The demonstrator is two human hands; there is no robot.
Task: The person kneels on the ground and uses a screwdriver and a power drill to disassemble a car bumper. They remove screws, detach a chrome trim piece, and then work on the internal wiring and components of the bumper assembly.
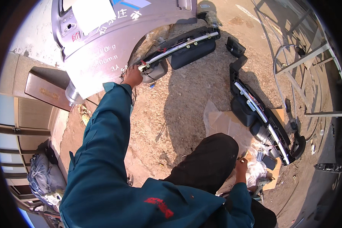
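Observation:
My left hand (133, 77) reaches far forward, its fingers bent round the near end of a black vehicle mirror assembly (192, 45) with a silver metal bar along it. That assembly lies on the ground against a grey vehicle door (91, 62), with thin red and dark wires by my fingers. Low on the right, my right hand (241, 167) has curled fingers beside my knee; what they hold, if anything, is too small to make out. Clear plastic wrapping (256, 173) lies close to that hand. A second mirror assembly (254, 110), also black with a silver bar, rests slantwise on the right.
Flattened cardboard (278, 114) lies partly beneath the second assembly. A dark flat object (269, 162) sits on the wrapping. A metal frame (304, 60) and cables stand at the far right. At the left are a brown box-like panel (47, 91) and a grey wrapped bundle (45, 173).

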